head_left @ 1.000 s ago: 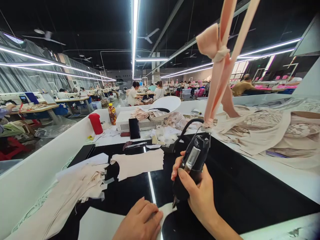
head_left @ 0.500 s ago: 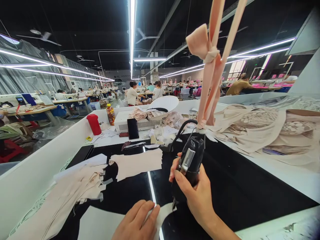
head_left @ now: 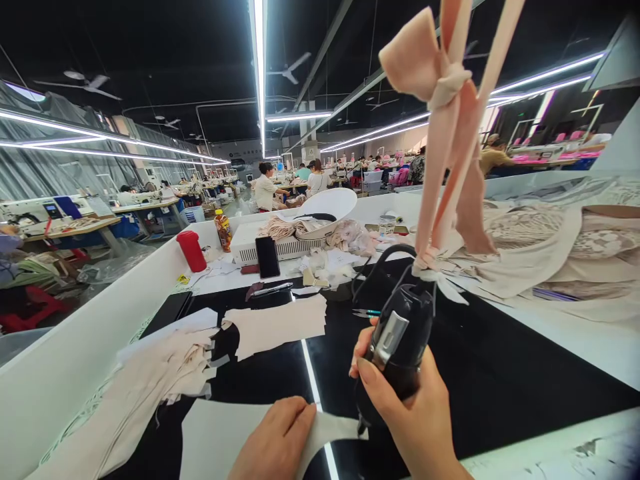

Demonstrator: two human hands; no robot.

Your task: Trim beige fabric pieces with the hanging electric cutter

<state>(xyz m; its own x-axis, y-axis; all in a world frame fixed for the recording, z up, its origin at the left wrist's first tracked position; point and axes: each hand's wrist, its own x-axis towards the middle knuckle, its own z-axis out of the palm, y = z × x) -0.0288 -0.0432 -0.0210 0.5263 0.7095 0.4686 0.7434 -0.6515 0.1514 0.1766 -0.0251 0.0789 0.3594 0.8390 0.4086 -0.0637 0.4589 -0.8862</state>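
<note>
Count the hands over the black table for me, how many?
2. The left hand rests on the pale piece, and the right hand holds the black tool. Some fingers are partly hidden, but I see no other hands there.

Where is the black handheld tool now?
In the head view, the black handheld tool is right of centre, held in the right hand below the peach straps, its tip at the pale piece under the left hand.

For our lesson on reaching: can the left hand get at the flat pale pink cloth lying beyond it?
Probably yes: the left hand rests on the white sheet, with only black tabletop showing between hand and pink cloth.
</note>
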